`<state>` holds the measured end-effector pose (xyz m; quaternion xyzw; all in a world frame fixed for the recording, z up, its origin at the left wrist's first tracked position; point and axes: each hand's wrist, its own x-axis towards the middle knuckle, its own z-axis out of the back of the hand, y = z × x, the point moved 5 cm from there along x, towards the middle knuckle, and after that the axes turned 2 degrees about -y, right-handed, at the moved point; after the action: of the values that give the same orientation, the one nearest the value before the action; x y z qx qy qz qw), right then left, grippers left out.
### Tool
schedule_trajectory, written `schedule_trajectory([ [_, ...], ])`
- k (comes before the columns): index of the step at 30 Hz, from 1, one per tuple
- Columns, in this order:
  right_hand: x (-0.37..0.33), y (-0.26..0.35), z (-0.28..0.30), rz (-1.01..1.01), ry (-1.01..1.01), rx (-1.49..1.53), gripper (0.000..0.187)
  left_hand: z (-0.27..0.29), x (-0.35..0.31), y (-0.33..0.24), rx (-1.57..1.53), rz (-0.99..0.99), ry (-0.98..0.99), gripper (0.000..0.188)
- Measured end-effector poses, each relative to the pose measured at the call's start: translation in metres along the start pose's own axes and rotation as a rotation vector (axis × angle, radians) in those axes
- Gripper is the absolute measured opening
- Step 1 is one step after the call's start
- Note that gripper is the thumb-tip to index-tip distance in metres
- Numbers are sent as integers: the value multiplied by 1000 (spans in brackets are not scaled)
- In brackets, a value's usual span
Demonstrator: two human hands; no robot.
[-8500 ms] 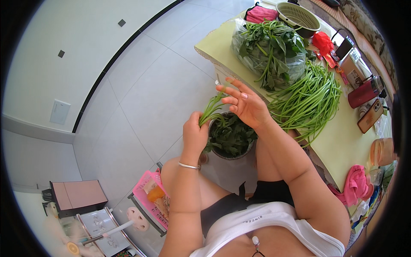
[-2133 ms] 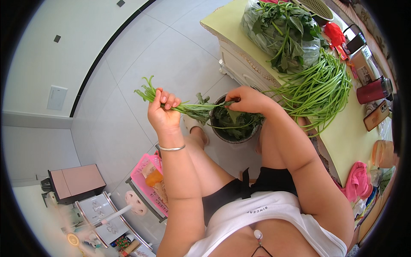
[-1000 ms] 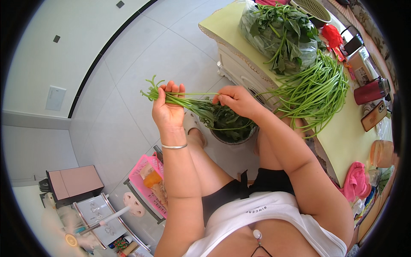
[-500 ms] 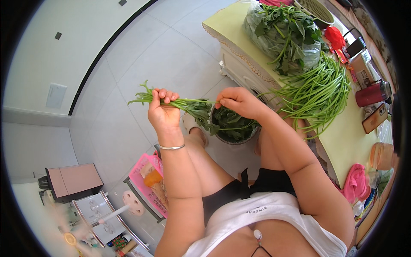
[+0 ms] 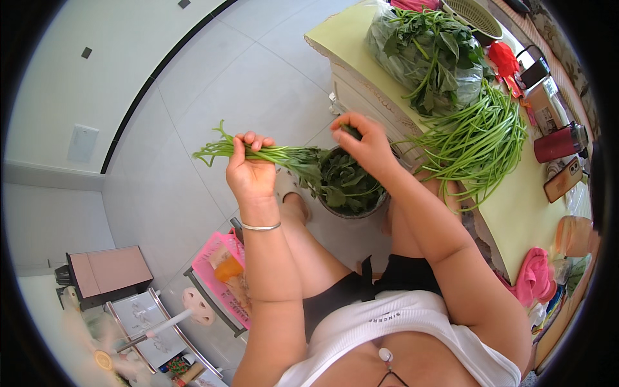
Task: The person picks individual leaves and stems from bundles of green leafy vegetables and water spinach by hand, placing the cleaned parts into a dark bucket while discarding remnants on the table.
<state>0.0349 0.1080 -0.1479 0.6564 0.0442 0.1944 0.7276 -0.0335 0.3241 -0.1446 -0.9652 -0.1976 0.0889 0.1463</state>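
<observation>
A bunch of leafy green stems [image 5: 290, 157] lies across my left hand [image 5: 251, 171], whose fingers are wrapped round it. Its bare ends stick out to the left and its leaves hang to the right over the bucket. My right hand [image 5: 371, 145], slightly blurred, is just above the bucket's right side, apart from the bunch. Its fingers are curled on a dark green leaf [image 5: 351, 131], mostly hidden. Below, the round bucket [image 5: 348, 215] stands on the floor between my legs with loose green leaves [image 5: 348, 179] in it.
On the pale green table [image 5: 516, 226] to the right lie a heap of long bare stems [image 5: 480, 145] and a clear plastic bag [image 5: 382, 42] of leafy greens. Beyond are a red flask [image 5: 554, 143] and a phone [image 5: 563, 180]. A pink basket [image 5: 207, 261] stands left of my legs.
My right hand has moved up and slightly right, away from the bunch, with a leaf now in its fingers. The left hand has barely shifted and still holds the bunch.
</observation>
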Motion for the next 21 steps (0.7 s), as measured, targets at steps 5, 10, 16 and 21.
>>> schedule_trajectory([
  [5,-14,2,-23,95,119,-121,16,-6,-2,28,53,109,51,12],
  [10,-9,1,-21,101,93,-88,18,-8,-3,49,80,205,54,12],
  [16,-4,10,-1,175,11,-171,12,-8,-2,45,141,193,45,13],
  [21,-7,8,-3,213,55,-208,8,-9,-2,53,217,160,33,14],
])
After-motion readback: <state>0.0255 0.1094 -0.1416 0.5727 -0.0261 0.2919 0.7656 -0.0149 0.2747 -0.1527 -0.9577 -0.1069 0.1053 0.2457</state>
